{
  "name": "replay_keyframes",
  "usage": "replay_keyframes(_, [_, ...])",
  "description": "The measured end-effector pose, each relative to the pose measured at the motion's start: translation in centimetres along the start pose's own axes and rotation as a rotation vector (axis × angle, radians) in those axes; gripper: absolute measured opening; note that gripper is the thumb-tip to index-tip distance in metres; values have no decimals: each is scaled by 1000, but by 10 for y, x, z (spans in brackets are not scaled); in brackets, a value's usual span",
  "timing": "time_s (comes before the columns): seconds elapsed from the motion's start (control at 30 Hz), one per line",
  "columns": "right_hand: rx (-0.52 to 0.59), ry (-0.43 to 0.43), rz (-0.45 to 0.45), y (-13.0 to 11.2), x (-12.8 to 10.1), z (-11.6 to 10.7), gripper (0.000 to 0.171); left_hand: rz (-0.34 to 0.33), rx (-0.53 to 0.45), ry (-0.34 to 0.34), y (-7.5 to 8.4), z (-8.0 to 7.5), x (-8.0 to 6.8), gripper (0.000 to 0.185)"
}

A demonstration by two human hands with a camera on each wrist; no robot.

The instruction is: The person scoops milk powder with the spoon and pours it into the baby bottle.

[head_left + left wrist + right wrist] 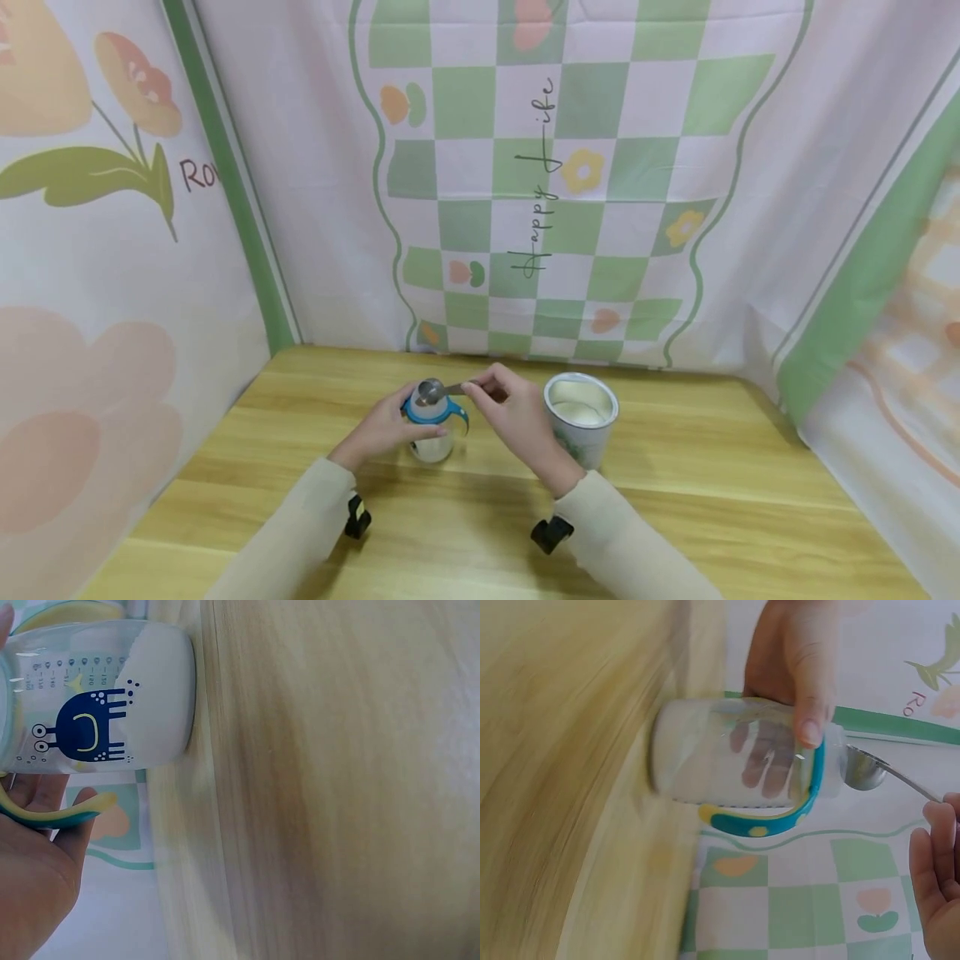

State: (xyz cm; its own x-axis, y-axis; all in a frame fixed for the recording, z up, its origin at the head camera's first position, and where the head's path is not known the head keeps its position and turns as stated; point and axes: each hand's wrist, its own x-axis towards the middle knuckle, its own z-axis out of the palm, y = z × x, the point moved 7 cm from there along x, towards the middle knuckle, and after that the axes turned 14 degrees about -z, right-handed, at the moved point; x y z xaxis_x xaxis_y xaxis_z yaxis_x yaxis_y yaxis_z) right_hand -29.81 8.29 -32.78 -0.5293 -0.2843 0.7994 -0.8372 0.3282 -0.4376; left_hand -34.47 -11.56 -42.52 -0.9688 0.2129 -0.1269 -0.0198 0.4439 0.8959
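Note:
My left hand (pixel 386 425) grips a clear baby bottle (pixel 161 697) just below its open neck. The bottle has blue-and-yellow side handles, a dark blue cartoon print and white contents in its lower part. It is upright, its base down at the tabletop. In my right hand (pixel 517 412) the thumb and fingers pinch the handle of a metal spoon (pixel 866 772) with a deep round bowl. That bowl is tipped over the bottle's mouth, right at the rim in the right wrist view. The left hand's fingers (pixel 769 761) show through the bottle's clear wall.
To the right of the bottle stands an open white tub (pixel 587 437) with pale powder inside, partly behind my right wrist. The wooden table (pixel 465 533) ends at a patterned curtain (pixel 517 200) at the back. More printed cloth hangs at both sides.

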Motion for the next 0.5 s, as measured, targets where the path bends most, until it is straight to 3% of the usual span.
replay_keyframes(0.17, [110, 18, 150, 6, -1, -5, 12, -6, -3, 5, 1, 0, -2, 79])
replay_keyframes(0.5, [225, 49, 349, 16, -1, -11, 20, -4, -14, -4, 2, 0, -3, 71])
